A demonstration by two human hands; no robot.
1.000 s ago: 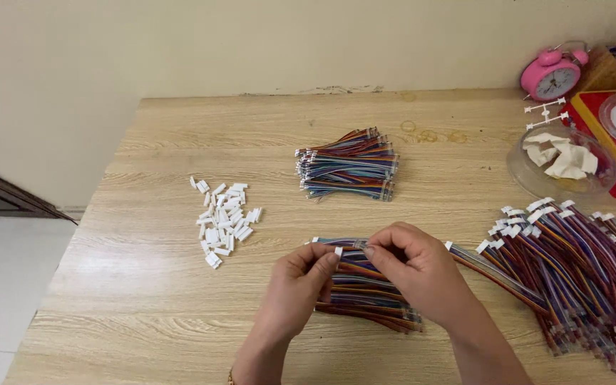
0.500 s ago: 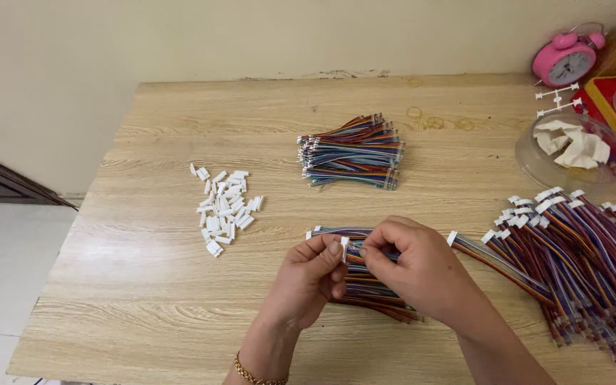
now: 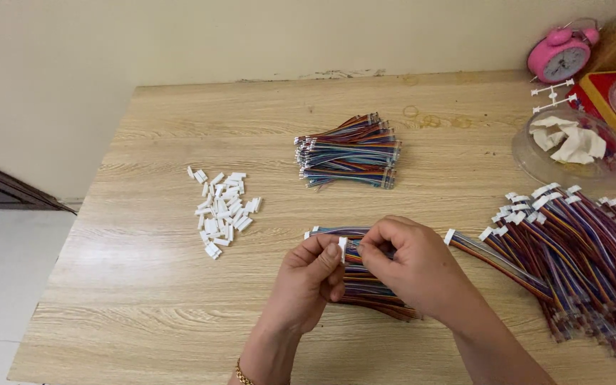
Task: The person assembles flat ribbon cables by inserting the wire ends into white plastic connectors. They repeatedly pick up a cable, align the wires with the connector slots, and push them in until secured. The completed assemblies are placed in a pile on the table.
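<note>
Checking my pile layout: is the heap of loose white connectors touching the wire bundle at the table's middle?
Apart. The head view shows bare wood between the white connectors and the wire bundle.

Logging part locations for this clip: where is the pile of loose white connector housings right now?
In the head view, the pile of white connector housings lies on the wooden table toward its left side, left of the left hand and lower left of the neat wire bundle.

The tabletop [image 3: 144, 299] is light wood with a smooth, matt grain. The little connectors [image 3: 222, 210] look like hard white plastic. The wire bundles [image 3: 351, 151] have smooth, coloured plastic coats. The pink clock [image 3: 561, 55] is shiny plastic.
</note>
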